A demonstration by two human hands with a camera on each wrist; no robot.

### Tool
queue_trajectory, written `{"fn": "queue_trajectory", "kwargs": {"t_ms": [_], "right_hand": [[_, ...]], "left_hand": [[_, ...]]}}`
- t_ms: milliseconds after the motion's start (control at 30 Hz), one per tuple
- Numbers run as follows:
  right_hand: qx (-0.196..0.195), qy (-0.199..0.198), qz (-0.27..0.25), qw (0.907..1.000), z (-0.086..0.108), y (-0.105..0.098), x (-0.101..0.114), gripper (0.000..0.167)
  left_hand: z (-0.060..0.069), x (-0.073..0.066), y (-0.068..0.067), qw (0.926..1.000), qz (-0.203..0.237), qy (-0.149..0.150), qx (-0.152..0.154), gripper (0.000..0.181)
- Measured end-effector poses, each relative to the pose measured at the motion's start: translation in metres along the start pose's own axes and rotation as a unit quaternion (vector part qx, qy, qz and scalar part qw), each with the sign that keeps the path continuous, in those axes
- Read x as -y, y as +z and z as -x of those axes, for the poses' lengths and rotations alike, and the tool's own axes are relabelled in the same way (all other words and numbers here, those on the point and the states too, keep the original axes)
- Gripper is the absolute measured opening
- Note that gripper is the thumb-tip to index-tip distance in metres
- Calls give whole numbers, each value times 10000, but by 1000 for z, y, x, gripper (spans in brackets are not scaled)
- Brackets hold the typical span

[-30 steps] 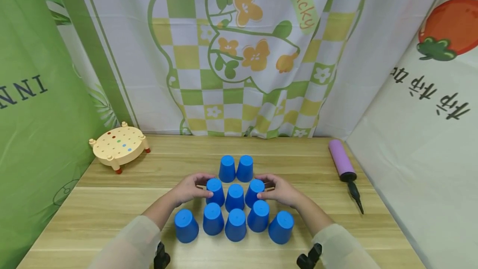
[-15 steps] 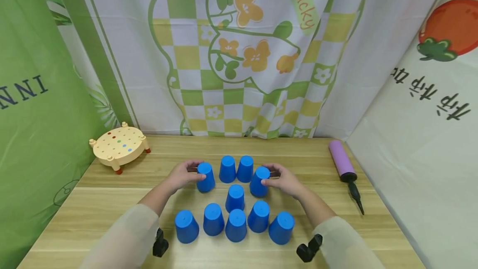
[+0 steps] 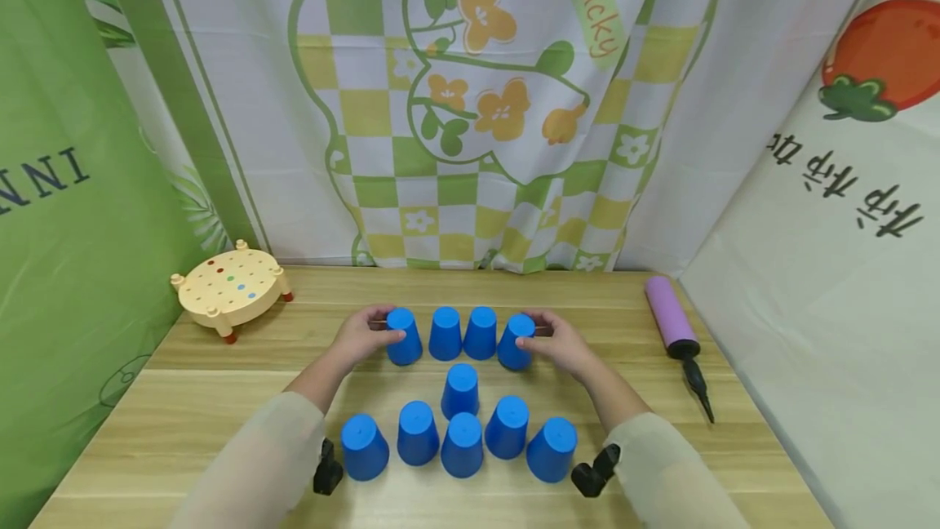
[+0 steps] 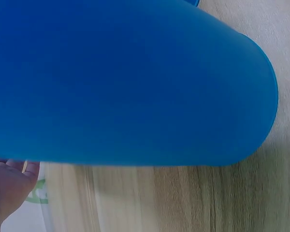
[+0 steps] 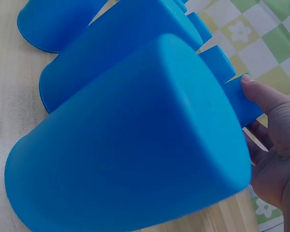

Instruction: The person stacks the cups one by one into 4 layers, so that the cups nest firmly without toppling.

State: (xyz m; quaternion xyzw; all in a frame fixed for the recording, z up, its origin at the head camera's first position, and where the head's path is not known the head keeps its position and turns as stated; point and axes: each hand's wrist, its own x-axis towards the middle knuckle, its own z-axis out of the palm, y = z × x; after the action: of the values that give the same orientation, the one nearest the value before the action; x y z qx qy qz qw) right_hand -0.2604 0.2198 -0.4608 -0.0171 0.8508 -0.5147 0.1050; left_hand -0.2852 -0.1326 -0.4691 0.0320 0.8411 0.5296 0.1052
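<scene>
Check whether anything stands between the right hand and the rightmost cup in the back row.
Nothing visible does: the right hand grips that rightmost cup directly. The neighbouring cup stands to its left, away from the hand.

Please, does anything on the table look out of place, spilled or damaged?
Nothing is visibly spilled or damaged. Only the front row of five upside-down blue plastic cups looks odd: it zigzags, with the second cup and fourth cup standing farther back than the others.

The middle cup (image 3: 460, 388) splits the open lane behind the front cups (image 3: 462, 446).
</scene>
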Motion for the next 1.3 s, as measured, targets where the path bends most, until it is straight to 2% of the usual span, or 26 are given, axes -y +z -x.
{"fn": "queue_trajectory", "kwargs": {"t_ms": [400,833,1300], "right_hand": [[-172,41,186,9997,-10,1,0,58],[-188,171,263,9993,-16,5,-2,57],[-130,184,381,9990,-15,4,-1,60]], "left_hand": [[-6,-4,8,9999,-85,-13,82,57],[-8,-8,8,9995,-188,-129,203,58],[-10,-6,9,9996,-141,-59,238,59]]}}
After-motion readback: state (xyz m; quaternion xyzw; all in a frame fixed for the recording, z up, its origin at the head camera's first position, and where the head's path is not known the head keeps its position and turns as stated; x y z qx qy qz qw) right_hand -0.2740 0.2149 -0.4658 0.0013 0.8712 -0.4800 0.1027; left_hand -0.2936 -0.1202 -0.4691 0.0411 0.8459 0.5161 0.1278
